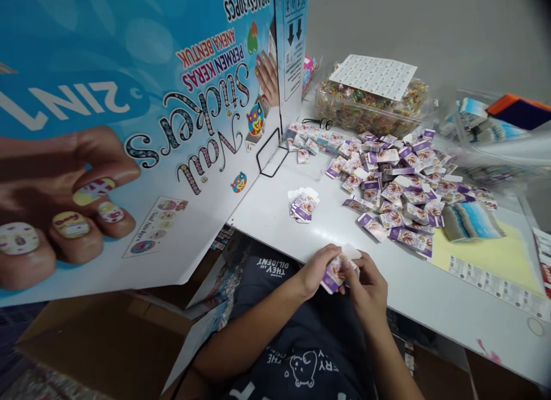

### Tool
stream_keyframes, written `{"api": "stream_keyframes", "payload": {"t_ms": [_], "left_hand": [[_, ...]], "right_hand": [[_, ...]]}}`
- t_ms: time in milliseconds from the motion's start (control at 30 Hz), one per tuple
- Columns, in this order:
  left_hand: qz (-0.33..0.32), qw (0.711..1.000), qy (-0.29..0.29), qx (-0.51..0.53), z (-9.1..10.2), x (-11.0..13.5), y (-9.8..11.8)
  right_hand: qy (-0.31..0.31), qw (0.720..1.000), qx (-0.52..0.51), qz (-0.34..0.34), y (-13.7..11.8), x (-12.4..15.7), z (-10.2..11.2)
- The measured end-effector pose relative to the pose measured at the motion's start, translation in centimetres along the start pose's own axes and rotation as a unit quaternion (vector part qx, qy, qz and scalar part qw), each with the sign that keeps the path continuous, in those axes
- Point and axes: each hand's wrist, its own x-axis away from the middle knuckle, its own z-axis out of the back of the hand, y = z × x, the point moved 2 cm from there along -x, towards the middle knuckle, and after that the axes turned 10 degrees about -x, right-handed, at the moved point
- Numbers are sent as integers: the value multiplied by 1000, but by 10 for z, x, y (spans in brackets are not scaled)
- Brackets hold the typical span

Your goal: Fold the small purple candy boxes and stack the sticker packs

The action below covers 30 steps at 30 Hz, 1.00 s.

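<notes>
Purple-white carton (332, 275), grasped in both hands (369, 282); clear tub (365, 120), holding multicoloured pieces (342, 94)

You hold a small box (330, 280).
Your left hand (317, 271) and right hand (369, 282) grip it; more boxes (394, 189) litter the table (329, 230).

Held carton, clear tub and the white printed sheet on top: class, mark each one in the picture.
Held carton (332, 275): head view, its printed face.
Clear tub (365, 119): head view, its front wall.
White printed sheet (373, 77): head view, its middle.
</notes>
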Motion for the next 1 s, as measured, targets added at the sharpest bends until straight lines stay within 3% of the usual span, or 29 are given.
{"api": "stream_keyframes", "payload": {"t_ms": [67,133,267,333,433,533,700,833,900,1000], "left_hand": [[-46,998,35,-20,0,-1,1],[-80,994,59,-54,-1,-2,2],[-121,986,64,-90,-1,0,6],[-130,985,63,-96,0,2,8],[-138,983,61,-108,0,3,7],[-139,979,61,-137,1,3,5],[-146,972,74,-170,1,1,1],[-155,972,90,-152,2,2,3],[-154,975,87,-135,2,2,4],[-156,973,111,-132,7,2,7]], "right_hand": [[106,993,-38,-36,4,0,2],[166,985,-26,-38,5,2,4],[114,989,79,41,1,1,8],[100,990,83,48,0,-2,13],[100,994,-27,-33,3,-10,16],[102,974,-170,-108,6,-15,11],[173,952,-227,-113,7,-14,3],[139,965,-201,-97,9,-9,4],[115,981,-135,-75,8,-5,6],[69,998,-11,10,1,1,3]]}}
